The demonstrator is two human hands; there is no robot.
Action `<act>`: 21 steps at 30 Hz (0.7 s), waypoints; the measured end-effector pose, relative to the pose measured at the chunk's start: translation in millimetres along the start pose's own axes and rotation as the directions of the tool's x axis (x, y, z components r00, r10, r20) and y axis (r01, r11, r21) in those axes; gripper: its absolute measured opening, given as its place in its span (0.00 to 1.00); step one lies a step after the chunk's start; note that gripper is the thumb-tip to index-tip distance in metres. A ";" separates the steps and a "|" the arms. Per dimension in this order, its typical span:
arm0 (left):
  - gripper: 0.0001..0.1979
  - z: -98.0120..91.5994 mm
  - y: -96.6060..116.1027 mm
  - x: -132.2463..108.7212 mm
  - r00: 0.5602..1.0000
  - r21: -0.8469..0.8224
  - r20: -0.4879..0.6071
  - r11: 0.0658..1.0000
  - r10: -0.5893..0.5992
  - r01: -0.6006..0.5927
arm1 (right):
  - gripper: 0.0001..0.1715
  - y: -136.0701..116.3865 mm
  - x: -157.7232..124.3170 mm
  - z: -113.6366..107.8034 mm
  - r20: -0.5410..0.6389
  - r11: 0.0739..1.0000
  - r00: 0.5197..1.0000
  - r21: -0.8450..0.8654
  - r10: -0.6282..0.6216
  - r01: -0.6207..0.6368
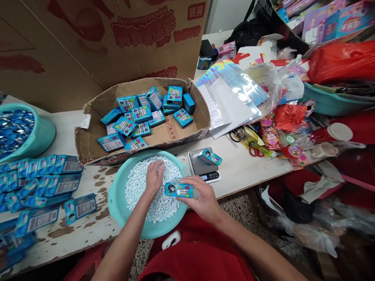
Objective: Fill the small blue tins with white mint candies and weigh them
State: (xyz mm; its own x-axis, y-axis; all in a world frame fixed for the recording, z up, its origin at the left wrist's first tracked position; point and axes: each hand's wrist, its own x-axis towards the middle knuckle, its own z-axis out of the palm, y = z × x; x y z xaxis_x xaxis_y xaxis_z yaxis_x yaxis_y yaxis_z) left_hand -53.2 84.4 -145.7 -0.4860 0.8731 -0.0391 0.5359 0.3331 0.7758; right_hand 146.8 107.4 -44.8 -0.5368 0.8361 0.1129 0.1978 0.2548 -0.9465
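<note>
On the scuffed table (234, 177), carton (202, 111) at twelve o'clock, the right hand (203, 199) clamps a blue box (183, 190); left hand (154, 177), I can't tell.

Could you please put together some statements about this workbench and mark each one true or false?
1. The left hand is at the white pieces in the turquoise basin. True.
2. The right hand is empty. False: it holds a small blue box.
3. Another blue box lies on the digital scale. True.
4. The cardboard tray holds white pieces. False: it holds printed blue boxes.
5. The red-handled scissors lie right of the scale. True.
</note>
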 end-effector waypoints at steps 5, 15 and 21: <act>0.13 26.9 -13.6 -22.4 0.978 0.356 0.161 0.916 0.135 -0.186 | 0.20 6.7 0.9 9.7 -0.007 1.000 1.000 0.008 0.002 -0.002; 0.15 -27.4 -2.3 -55.7 0.875 -0.468 -0.097 0.797 -0.475 0.381 | 0.20 18.9 0.0 28.2 0.079 0.995 0.996 -0.097 0.031 -0.024; 0.10 -58.8 63.4 -57.4 0.885 -0.920 -0.034 0.361 -0.463 0.153 | 0.18 9.6 5.2 54.8 0.206 0.973 0.979 -0.226 -0.004 0.052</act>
State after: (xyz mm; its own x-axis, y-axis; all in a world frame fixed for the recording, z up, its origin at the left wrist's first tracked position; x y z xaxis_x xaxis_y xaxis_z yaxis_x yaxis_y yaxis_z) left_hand -31.9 34.5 -57.2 -0.7024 0.6065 -0.3726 -0.5160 -0.0734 0.8534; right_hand 101.0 87.5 -69.9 -0.6951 0.7170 0.0524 0.3498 0.4010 -0.8466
